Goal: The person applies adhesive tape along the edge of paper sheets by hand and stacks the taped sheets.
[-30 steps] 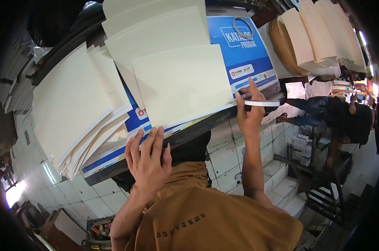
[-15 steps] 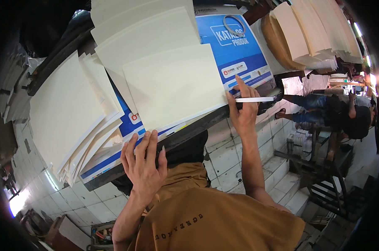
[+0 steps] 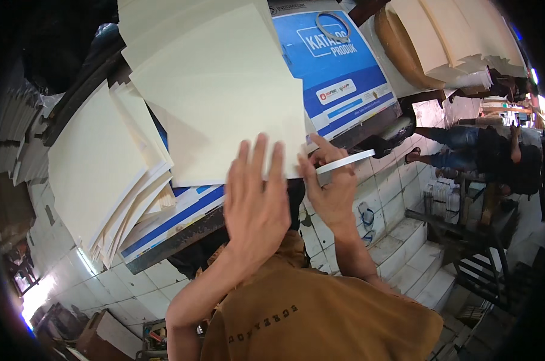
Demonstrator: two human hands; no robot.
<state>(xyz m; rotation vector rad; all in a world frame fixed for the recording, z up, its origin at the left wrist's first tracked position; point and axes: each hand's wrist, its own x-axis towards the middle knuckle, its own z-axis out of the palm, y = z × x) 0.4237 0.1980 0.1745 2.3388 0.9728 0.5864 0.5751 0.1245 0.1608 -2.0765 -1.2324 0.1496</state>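
I'm watching both bare hands working at the near edge of the cream sheet [image 3: 206,150], which is lying uppermost at the front of a fanned stack of cream sheets [image 3: 194,42]. The left hand [image 3: 257,201] is lying palm down over that edge, its fingers stretched out straight and pointing away from the body, with narrow gaps between them. It is blurring, so I can't tell how firmly it is pressing. Its wrist is staying nearly in line with the forearm, which is slanting up toward the right from a bent elbow.

The right hand [image 3: 331,189] is curling beside the sheet's near right corner, thumb and forefinger pointing at it. I can't tell whether those two tips are pinching the paper. The same hand is keeping a thin white strip [image 3: 347,160] across its bent fingers, the free end jutting out to the right and a little upward. The right forearm is leaning leftward.

Beyond the right hand, a grey ring [image 3: 334,40] is resting on a blue printed sheet [image 3: 350,78]; loosely folded sheets [image 3: 98,168] are lying at the left.
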